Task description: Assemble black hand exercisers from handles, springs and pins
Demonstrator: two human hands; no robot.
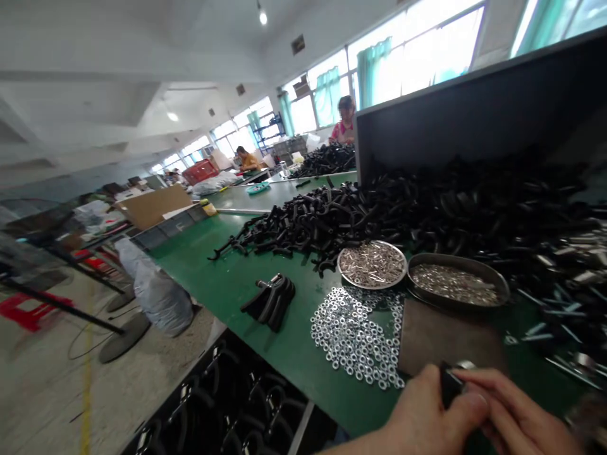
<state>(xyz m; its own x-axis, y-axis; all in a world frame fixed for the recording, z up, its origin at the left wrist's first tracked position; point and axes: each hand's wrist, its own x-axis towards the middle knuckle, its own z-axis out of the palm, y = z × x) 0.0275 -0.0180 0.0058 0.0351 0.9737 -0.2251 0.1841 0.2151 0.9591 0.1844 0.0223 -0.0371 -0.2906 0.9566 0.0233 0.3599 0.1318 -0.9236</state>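
Observation:
Low in the view, at the table's near edge, my left hand (427,407) is closed around a black part (449,384), thumb pressed against it. My right hand (516,407) meets it from the other side, fingers pinched at the same part, beside a small round metal piece (465,364). Most of the part is hidden by my fingers. Just beyond lies a flat brown plate (450,338). Loose metal nuts (355,335) are spread left of it. A round dish (372,264) of small metal pins and an oval tin (458,281) of small metal pieces stand behind.
A large heap of black curved parts (322,218) covers the back of the green table (208,253). Several finished-looking black pieces (272,300) stand together at left. A black crate (213,404) holds more below. Long bolts (554,316) lie right. A dark panel (474,120) rises behind; co-workers sit farther off.

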